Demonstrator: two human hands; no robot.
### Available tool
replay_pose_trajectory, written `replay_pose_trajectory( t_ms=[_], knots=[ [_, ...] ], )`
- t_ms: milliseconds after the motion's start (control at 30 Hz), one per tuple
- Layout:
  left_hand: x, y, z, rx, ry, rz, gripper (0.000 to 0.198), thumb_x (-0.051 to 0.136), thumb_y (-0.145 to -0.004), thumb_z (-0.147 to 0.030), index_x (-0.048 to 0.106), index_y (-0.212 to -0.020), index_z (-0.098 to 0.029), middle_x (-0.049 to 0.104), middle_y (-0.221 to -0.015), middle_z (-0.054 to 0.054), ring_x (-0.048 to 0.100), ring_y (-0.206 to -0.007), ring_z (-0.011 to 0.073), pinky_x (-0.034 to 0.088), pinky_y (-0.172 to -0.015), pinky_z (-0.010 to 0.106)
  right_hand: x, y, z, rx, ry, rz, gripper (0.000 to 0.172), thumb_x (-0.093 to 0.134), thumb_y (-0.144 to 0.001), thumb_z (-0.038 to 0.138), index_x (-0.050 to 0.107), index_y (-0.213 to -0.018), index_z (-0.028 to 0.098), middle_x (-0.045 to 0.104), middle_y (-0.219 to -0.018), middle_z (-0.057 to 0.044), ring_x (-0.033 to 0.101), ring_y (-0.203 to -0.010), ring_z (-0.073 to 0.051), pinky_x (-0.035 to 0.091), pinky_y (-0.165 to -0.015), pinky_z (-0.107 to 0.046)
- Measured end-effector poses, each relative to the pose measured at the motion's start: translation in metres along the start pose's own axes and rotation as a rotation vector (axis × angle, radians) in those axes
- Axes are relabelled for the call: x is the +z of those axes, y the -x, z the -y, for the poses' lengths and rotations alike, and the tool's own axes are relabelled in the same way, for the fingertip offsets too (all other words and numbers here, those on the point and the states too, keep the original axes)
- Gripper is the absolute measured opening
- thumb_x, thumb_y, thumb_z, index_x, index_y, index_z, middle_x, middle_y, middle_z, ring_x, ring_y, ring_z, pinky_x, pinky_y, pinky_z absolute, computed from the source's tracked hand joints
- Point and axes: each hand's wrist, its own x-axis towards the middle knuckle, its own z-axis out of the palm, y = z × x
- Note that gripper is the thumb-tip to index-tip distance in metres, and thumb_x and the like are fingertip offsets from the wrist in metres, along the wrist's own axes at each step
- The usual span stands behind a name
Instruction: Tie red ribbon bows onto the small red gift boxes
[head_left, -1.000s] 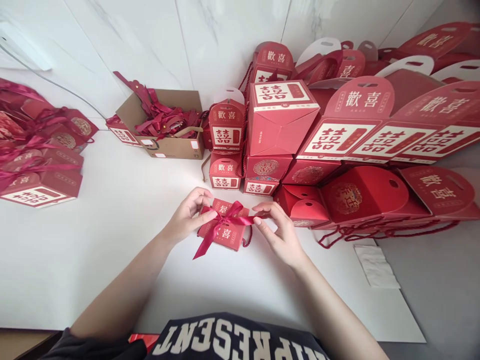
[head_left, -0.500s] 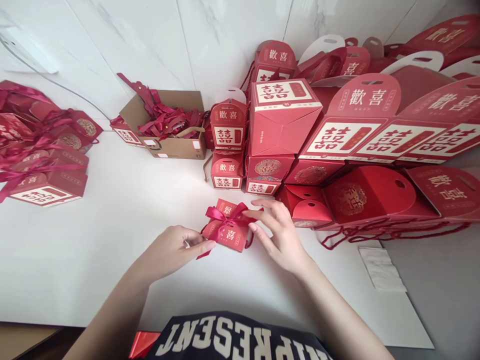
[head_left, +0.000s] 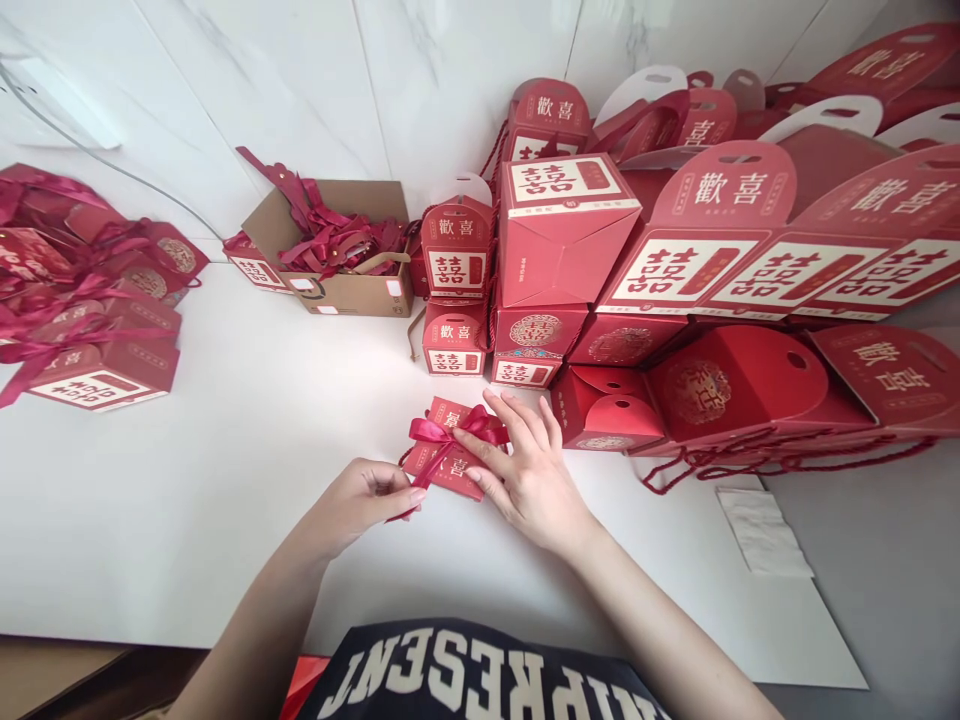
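Observation:
A small red gift box (head_left: 463, 478) with gold lettering sits on the white table in front of me. Across its top is a shiny dark-red ribbon bow (head_left: 435, 431). My left hand (head_left: 373, 500), at the box's near left corner, pinches one ribbon tail between thumb and fingers. Spread over the right side of the box is my right hand (head_left: 536, 470); its index fingertip rests on the knot of the bow and the other fingers are stretched out. That hand partly covers the right loop.
Stacked red gift boxes (head_left: 697, 270) fill the right and back. A cardboard box (head_left: 352, 295) of ribbons stands against the wall. Finished-looking boxes with bows (head_left: 112, 350) are piled at left. Folded white tissue (head_left: 765, 530) lies near the table's right edge.
My right hand has moved left, bringing its index finger onto the knot. My left hand has taken the ribbon tail and draws it straight toward the lower left.

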Motion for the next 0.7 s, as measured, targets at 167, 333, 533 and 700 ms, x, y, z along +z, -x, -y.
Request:
replay_pose_trajectory(
  t_ms=[167, 333, 533, 700],
  knots=[
    [0.005, -0.005, 0.008, 0.007, -0.183, 0.052, 0.036, 0.066, -0.079, -0.049, 0.070, -0.066, -0.015, 0.067, -0.066, 0.004, 0.059, -0.066, 0.0188, 0.043, -0.064, 0.029, 0.000, 0.004, -0.003, 0.027, -0.149, -0.016, 0.040, 0.049, -0.097, 0.038, 0.052, -0.136, 0.034, 0.041, -0.150, -0.008, 0.037, -0.139, -0.029, 0.016, -0.117, -0.059],
    [-0.016, -0.002, 0.011, 0.057, -0.346, 0.095, 0.033, 0.070, -0.075, -0.048, 0.066, -0.086, -0.017, 0.064, -0.075, 0.002, 0.059, -0.071, 0.0191, 0.045, -0.064, 0.029, 0.004, 0.008, -0.014, 0.263, -0.500, -0.151, 0.038, 0.048, -0.097, 0.035, 0.046, -0.134, 0.026, 0.055, -0.131, -0.010, 0.053, -0.122, -0.023, 0.044, -0.104, -0.043],
    [-0.048, -0.002, -0.006, 0.264, -0.473, -0.013, 0.092, 0.077, -0.072, -0.043, 0.027, -0.148, -0.033, 0.037, -0.151, 0.012, 0.043, -0.132, 0.0321, 0.042, -0.104, 0.047, 0.012, 0.008, -0.016, 0.429, -0.754, -0.267, 0.031, 0.057, -0.092, 0.035, 0.050, -0.121, 0.025, 0.058, -0.112, -0.007, 0.060, -0.086, -0.017, 0.054, -0.080, -0.034],
    [-0.033, -0.031, -0.012, 0.471, -0.359, 0.129, 0.130, 0.087, -0.060, -0.035, -0.002, -0.154, -0.038, 0.007, -0.163, 0.010, 0.015, -0.149, 0.0342, 0.029, -0.117, 0.051, 0.016, 0.008, -0.011, 0.417, -0.957, -0.232, 0.031, 0.061, -0.088, 0.034, 0.051, -0.117, 0.027, 0.055, -0.103, -0.003, 0.057, -0.078, -0.014, 0.054, -0.065, -0.027]
  ],
)
